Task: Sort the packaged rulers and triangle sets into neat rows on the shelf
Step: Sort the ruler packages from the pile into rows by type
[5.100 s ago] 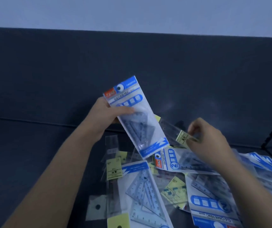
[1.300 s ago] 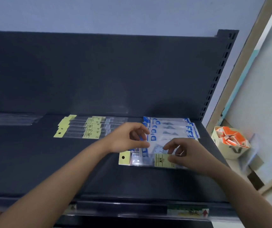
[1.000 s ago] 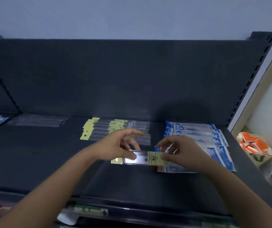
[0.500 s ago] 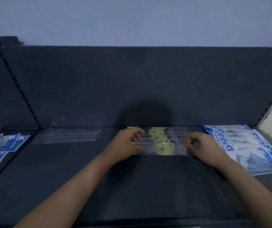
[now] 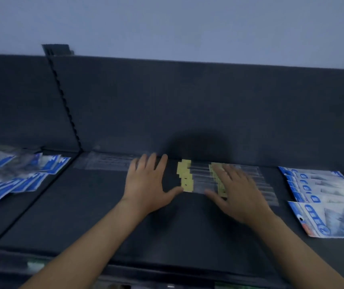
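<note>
A row of clear ruler packs with yellow labels (image 5: 200, 178) lies overlapped on the dark shelf (image 5: 104, 215), at its middle. My left hand (image 5: 146, 184) lies flat with fingers straight just left of the row, its thumb touching the nearest yellow tag. My right hand (image 5: 235, 190) rests flat with spread fingers on top of the row. A row of blue-and-white triangle set packs (image 5: 329, 195) lies at the right end of the shelf. Clear packs without labels (image 5: 108, 163) lie at the back, left of my left hand.
A loose heap of blue-and-white packs (image 5: 15, 176) covers the neighbouring shelf bay on the left. A perforated upright (image 5: 67, 105) divides the two bays. The dark back panel (image 5: 187, 105) rises behind everything. The shelf's front edge (image 5: 167, 274) runs below my forearms.
Both hands have let go of the ruler pack and flattened out. The left hand shifted left off the row; the right hand came to lie on top of it. The view swung left.
</note>
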Demonstrator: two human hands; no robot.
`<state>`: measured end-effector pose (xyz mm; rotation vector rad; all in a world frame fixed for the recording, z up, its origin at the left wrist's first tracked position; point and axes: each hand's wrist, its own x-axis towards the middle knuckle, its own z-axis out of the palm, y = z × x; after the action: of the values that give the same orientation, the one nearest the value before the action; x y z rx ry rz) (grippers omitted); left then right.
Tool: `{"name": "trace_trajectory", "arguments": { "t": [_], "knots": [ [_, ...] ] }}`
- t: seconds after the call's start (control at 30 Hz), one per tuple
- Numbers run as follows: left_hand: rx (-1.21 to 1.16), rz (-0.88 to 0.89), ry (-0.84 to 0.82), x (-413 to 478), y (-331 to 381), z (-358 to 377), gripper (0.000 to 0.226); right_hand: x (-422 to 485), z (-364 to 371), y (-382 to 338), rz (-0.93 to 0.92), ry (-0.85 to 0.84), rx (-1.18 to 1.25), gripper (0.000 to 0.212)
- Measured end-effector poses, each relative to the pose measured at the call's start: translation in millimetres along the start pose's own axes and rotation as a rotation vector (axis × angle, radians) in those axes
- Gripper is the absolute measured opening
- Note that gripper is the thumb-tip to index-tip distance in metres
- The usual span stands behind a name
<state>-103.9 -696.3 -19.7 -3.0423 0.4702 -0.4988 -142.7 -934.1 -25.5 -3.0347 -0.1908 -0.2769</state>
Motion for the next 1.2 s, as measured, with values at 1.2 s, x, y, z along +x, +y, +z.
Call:
{"name": "trace_trajectory", "arguments": {
  "t": [1.2],
  "knots": [
    [0.084, -0.508, -0.194, -200.5, -639.5, -38.8, 0.091, 165.4, 59.5, -667.7, -0.279, 0.097, 0.514, 0.045]
  ]
}}
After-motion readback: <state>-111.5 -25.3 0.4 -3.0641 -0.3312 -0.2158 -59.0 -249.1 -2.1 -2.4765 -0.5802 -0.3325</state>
